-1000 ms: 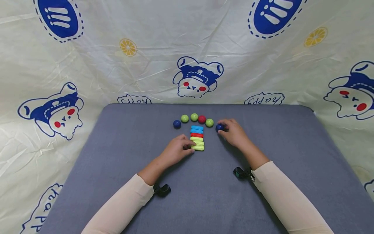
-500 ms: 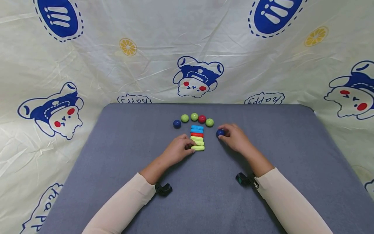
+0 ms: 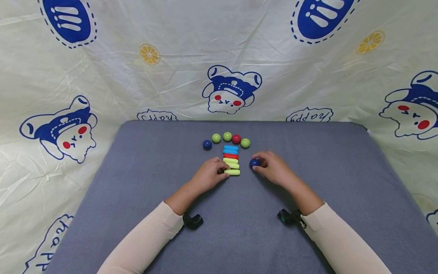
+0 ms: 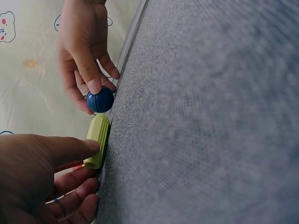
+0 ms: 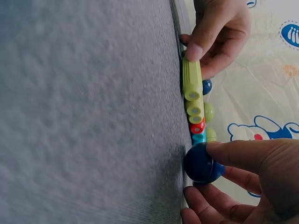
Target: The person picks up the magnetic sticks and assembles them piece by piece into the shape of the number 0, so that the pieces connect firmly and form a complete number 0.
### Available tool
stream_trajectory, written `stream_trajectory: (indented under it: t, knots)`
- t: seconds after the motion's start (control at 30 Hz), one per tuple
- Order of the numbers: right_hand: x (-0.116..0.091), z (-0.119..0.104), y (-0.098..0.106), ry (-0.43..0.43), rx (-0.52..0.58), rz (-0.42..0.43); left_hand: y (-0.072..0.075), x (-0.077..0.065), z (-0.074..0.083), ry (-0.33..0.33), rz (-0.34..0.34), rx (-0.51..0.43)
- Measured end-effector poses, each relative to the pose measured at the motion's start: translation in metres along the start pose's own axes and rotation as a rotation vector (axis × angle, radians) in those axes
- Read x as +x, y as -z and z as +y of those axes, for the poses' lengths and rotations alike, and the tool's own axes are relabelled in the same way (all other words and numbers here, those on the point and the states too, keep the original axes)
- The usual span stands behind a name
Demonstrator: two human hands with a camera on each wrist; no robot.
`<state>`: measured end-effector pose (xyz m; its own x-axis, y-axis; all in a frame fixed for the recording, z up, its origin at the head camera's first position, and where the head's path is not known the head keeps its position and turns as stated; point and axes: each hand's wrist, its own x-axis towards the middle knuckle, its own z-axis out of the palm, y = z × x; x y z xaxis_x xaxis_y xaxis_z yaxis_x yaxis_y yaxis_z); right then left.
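My left hand [image 3: 208,175] pinches the near yellow-green ribbed plastic stick [image 3: 234,172] by its left end, thumb on the near side. Beyond it lie two more yellow-green sticks [image 3: 232,166], a red stick [image 3: 230,156] and two light blue sticks [image 3: 230,150], stacked in a column leading away. To the right, my right hand [image 3: 275,169] holds a dark blue ball [image 3: 254,163] between thumb and fingers. In the right wrist view, that ball [image 5: 202,163] is close to the cloth, with a seam round it. From the left wrist, the ball [image 4: 100,100] appears just past the stick's far end.
Behind the sticks, an arc of balls runs from a dark blue ball [image 3: 207,145] through two green balls [image 3: 227,136] and a red ball [image 3: 236,139] to a third green ball [image 3: 245,143]. Grey cloth [image 3: 236,236] covers the table; a printed curtain [image 3: 184,87] hangs behind.
The right hand has brought the dark blue ball from the arc's right end toward me and slightly left. A gap has opened between the near yellow-green stick and the others.
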<state>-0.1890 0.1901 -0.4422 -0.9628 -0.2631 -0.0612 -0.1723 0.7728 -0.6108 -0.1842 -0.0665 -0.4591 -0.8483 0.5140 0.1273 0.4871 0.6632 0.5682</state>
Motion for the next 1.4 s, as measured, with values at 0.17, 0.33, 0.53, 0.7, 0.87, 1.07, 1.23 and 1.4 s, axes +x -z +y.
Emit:
stream_trajectory:
  t: [0.17,0.33,0.53,0.7,0.87,1.07,1.23,1.4]
  knots:
    - [-0.005,-0.004,-0.003,-0.003,0.003,-0.015,0.0,-0.002,-0.002,0.006,0.002,-0.013]
    - [-0.01,-0.006,-0.007,0.018,0.007,-0.029,-0.001,-0.006,-0.003,0.008,0.011,-0.025]
    - [-0.015,-0.009,-0.011,0.051,0.02,-0.055,0.0,-0.01,-0.003,0.008,0.018,-0.052]
    - [-0.02,-0.014,-0.014,0.071,0.038,-0.074,0.001,-0.013,-0.002,0.019,0.027,-0.069]
    - [-0.022,-0.016,-0.017,0.066,0.045,-0.08,0.002,-0.015,-0.002,0.021,0.026,-0.069]
    - [-0.022,-0.02,-0.021,0.081,0.058,-0.083,0.001,-0.014,-0.002,0.019,0.027,-0.071]
    - [-0.022,-0.02,-0.024,0.085,0.069,-0.078,0.0,-0.014,-0.003,0.011,0.039,-0.071]
    - [-0.02,-0.016,-0.027,0.091,0.092,-0.068,-0.002,-0.014,-0.004,0.023,0.044,-0.093]
